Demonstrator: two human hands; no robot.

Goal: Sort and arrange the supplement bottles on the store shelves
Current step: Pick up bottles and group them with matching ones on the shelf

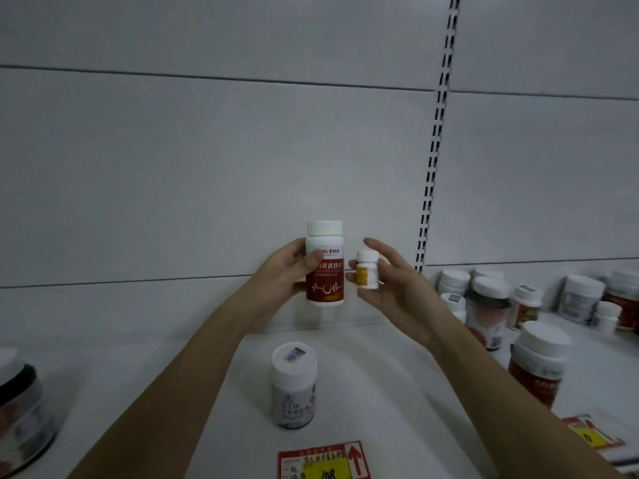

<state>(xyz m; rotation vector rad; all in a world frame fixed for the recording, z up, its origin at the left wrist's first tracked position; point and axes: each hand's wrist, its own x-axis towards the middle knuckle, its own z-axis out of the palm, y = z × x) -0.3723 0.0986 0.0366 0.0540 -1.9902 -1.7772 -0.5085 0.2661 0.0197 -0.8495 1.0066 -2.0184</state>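
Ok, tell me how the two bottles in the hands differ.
The red-label bottle is much taller and wider than the small bottle. Its label is dark red with white lettering, while the small bottle's is yellow. The left hand grips the red-label bottle; the right hand pinches the small bottle. Both are white with white caps, held upright above the shelf.

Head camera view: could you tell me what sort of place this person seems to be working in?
Most likely a pharmacy or shop aisle. A white shelf carries a price tag on its front edge, a slotted upright runs up the back panel, and supplement bottles cluster at the right.
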